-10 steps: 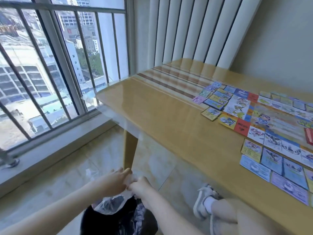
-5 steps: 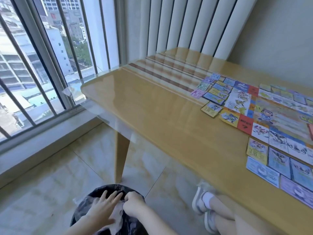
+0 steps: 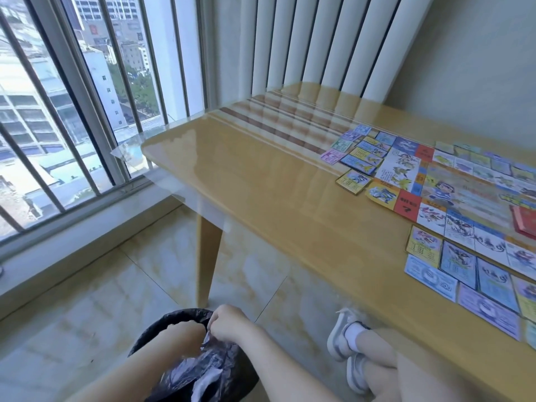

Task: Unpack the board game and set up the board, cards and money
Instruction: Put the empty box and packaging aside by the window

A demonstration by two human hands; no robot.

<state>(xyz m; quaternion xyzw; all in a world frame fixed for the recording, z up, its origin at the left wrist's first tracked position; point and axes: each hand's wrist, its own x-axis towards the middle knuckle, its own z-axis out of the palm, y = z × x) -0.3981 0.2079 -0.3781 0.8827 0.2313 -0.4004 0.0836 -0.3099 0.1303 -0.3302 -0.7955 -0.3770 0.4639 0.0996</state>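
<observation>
Low in the view, both my hands are over a black-lined trash bin (image 3: pixel 162 332) on the floor. My right hand (image 3: pixel 229 323) is curled and pinches crumpled clear plastic wrap (image 3: pixel 210 369) that lies in the bin. My left hand (image 3: pixel 184 335) reaches down into the bin beside it, its fingertips hidden. At the right of the wooden table (image 3: pixel 261 192) the colourful game board (image 3: pixel 464 192) lies flat. Cards (image 3: pixel 362 158) are laid in rows along its edges. Paper money notes (image 3: pixel 430 277) lie by the near edge.
A red card stack (image 3: pixel 525 221) sits on the board at the far right. My crossed legs and white shoes (image 3: pixel 342 338) are under the table edge. One table leg (image 3: pixel 207 256) stands just beyond the bin. A barred window runs along the left.
My hands have dropped from above the bin down into it with the plastic wrap. The left hand, flat on the wrap before, now dips inside. The view has tilted right and down.
</observation>
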